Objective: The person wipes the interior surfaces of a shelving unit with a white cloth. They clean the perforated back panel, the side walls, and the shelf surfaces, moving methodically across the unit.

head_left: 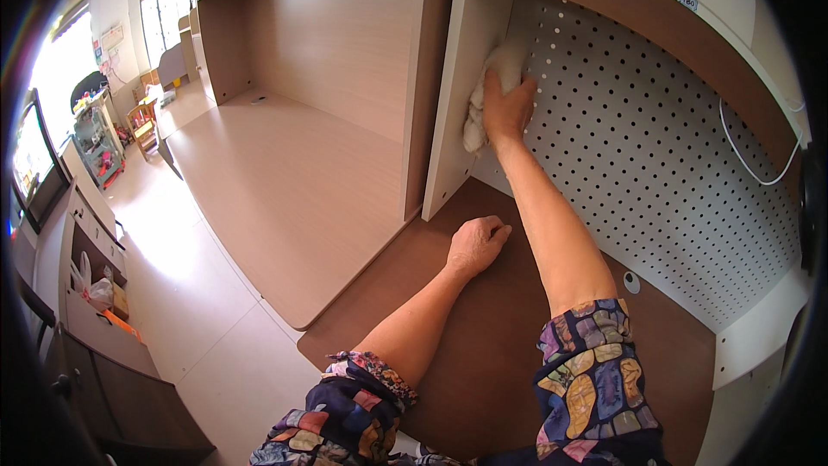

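Note:
My right hand (509, 105) grips a pale cloth (477, 118) and presses it to the corner where the white side panel (455, 84) meets the perforated white pegboard (634, 123). The cloth's upper end is blurred. Lower down, my left hand (479, 244) rests on the dark brown desktop (482, 349), its fingers curled in with no object visible in them. It lies just in front of the side panel's lower edge.
Left of the panel stands a lighter wood desk (284, 207) with a tall back. A round grommet (631, 282) sits in the brown desktop. A white cable (750, 171) hangs at the right. Across the floor (213, 310) are cabinets (110, 330) and a small wooden chair (143, 126).

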{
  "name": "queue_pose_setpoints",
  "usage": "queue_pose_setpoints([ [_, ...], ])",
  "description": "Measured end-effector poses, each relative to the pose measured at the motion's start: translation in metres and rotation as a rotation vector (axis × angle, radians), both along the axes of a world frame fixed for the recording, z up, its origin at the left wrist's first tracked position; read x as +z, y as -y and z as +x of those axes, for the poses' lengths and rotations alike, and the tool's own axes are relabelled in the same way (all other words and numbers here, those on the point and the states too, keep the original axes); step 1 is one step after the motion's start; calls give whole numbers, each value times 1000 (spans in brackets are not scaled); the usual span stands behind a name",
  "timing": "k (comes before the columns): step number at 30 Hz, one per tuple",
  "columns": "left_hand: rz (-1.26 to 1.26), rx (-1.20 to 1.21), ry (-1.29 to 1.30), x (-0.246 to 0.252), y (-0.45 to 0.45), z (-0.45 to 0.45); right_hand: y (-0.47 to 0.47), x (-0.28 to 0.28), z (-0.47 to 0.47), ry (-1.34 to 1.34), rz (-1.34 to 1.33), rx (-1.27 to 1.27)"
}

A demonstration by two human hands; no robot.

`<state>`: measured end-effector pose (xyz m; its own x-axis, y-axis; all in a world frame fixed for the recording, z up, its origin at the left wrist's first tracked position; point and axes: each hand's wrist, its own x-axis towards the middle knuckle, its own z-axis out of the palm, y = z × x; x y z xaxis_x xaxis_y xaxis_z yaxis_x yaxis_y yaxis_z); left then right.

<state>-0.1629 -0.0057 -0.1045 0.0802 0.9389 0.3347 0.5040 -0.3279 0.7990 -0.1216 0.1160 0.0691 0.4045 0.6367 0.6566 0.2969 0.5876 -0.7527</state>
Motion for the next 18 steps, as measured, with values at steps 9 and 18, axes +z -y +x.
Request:
queue_pose_setpoints([
  [9, 7, 3, -15, -2, -1, -2, -8, -31, 0, 70, -12, 51],
  [18, -6, 26, -24, 0, 2, -3, -4, 29, -5, 46, 110, 125],
])
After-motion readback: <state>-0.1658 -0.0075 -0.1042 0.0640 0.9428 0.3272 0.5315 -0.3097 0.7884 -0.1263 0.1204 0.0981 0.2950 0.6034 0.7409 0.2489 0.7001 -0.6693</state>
